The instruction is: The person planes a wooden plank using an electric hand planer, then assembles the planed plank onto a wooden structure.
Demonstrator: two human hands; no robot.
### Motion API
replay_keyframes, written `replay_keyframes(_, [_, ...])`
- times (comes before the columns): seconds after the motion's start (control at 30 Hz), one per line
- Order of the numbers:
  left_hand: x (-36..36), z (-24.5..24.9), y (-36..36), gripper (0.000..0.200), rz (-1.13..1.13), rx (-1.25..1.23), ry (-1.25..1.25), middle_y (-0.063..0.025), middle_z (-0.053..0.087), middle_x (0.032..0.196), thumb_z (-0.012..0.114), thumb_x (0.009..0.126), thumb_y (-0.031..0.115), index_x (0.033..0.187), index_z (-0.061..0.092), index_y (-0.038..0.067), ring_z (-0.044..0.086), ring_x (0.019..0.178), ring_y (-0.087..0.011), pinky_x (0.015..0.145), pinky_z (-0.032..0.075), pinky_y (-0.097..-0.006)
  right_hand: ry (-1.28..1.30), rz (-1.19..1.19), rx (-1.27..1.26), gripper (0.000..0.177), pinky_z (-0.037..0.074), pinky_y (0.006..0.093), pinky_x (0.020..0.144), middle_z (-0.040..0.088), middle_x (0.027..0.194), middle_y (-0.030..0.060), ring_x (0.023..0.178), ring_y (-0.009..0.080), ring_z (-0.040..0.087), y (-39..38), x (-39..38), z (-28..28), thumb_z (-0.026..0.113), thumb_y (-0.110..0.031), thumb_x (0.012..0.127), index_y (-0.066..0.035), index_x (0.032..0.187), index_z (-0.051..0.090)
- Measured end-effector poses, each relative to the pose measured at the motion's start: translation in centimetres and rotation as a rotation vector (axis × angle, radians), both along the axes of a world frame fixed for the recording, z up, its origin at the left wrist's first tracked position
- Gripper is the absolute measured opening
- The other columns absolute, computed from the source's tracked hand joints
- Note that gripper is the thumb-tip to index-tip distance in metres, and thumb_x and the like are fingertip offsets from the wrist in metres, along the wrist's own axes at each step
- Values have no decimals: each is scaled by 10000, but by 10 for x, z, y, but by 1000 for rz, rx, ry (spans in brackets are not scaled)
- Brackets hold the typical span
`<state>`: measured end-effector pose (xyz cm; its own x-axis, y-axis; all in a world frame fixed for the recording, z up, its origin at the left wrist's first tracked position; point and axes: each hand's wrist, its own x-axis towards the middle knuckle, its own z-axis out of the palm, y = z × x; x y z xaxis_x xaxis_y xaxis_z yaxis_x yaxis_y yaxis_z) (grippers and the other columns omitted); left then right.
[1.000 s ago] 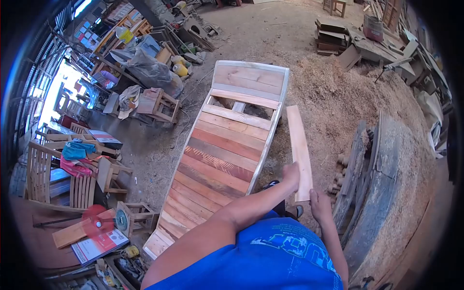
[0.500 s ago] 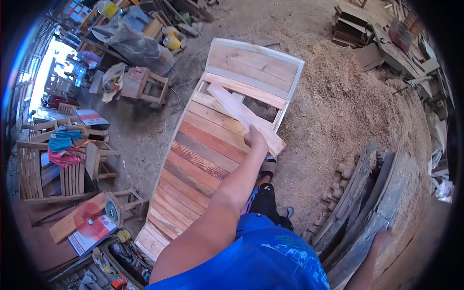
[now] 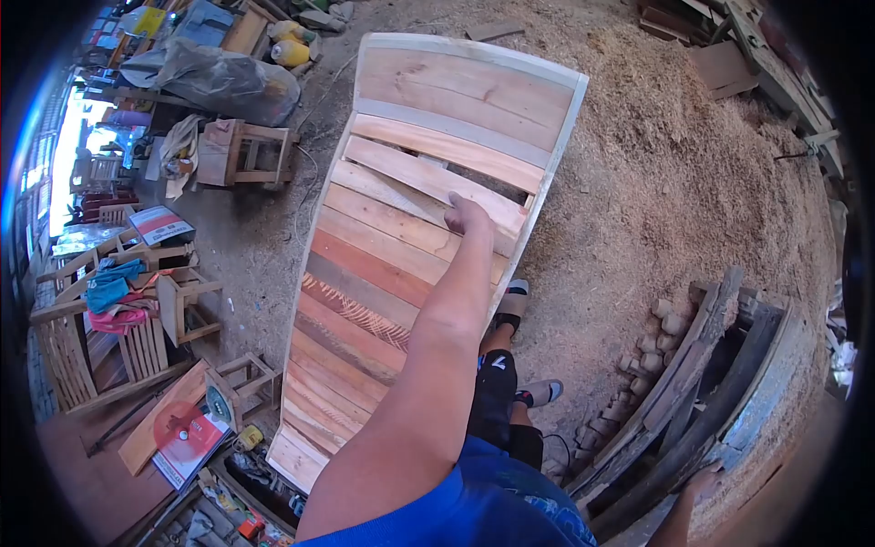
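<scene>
My left hand (image 3: 468, 216) grips the near edge of a pale wooden slat (image 3: 428, 180). The slat lies slightly askew across the long wooden frame (image 3: 313, 205), over a gap near its upper end. Beneath the slat's left part, another pale board (image 3: 378, 189) shows at an angle. Reddish and tan slats (image 3: 375, 264) fill the lower part of the frame, and a wider panel (image 3: 465, 87) closes its top. At the lower right, my right hand (image 3: 704, 481) hangs by the weathered curved timbers (image 3: 720, 401), small and blurred, its fingers loosely apart with nothing visible in them.
Wood shavings (image 3: 656, 164) cover the ground on the right. A small wooden stool (image 3: 255, 153) and a plastic-covered pile (image 3: 228, 82) stand at upper left. Wooden chairs (image 3: 137, 337) with cloths are at left. Small wooden blocks (image 3: 649, 351) sit beside the curved timbers.
The slat has come down from above the frame to lie across it, turning closer in line with the other slats. My left hand stays on it. The view has shifted closer to the frame.
</scene>
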<state>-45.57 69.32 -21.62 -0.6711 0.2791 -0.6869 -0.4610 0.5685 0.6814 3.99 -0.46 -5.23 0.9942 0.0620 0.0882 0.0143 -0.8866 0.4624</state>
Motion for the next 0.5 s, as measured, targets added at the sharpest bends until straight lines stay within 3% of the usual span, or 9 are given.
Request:
replay_keyframes(0.17, [5, -36, 3, 548, -56, -92, 140, -283, 623, 1261, 548, 1023, 397, 1188, 535, -126, 662, 1097, -365, 905, 556, -440, -78, -30, 100, 695, 471, 539, 997, 627, 1281, 285, 1196, 451, 588, 16, -24, 7, 350, -621, 1039, -83, 1432, 547])
replay_keyframes(0.23, [2, -55, 2, 562, -39, -17, 270, -330, 676, 1098, 537, 1026, 402, 1055, 614, -154, 688, 970, -424, 840, 554, -483, -92, -35, 111, 700, 466, 536, 1006, 626, 1294, 278, 1204, 447, 585, 15, -23, 6, 348, -621, 1040, -86, 1450, 535])
replay_keyframes(0.33, [-2, -55, 1, 562, 28, 71, 208, -331, 678, 1088, 533, 1031, 401, 1037, 617, -155, 688, 975, -430, 848, 546, -491, -57, -86, 113, 695, 464, 536, 1009, 617, 1317, 276, 1210, 441, 584, 30, -33, 15, 350, -616, 1042, -82, 1443, 543])
replay_keyframes(0.4, [-3, -49, 5, 557, 24, 62, 181, -325, 677, 1096, 530, 1033, 397, 1049, 615, -153, 686, 985, -424, 851, 548, -484, -33, -135, 85, 662, 475, 516, 1020, 606, 1354, 231, 1204, 430, 588, 37, -36, 19, 396, -590, 1040, -79, 1428, 561])
replay_keyframes(0.5, [0, -61, 13, 538, 6, -6, 194, -308, 672, 1137, 523, 1039, 385, 1080, 616, -143, 682, 1024, -405, 866, 551, -464, -43, -141, 114, 664, 473, 514, 1019, 612, 1348, 235, 1205, 430, 591, 39, -36, 20, 389, -585, 1044, -70, 1426, 562])
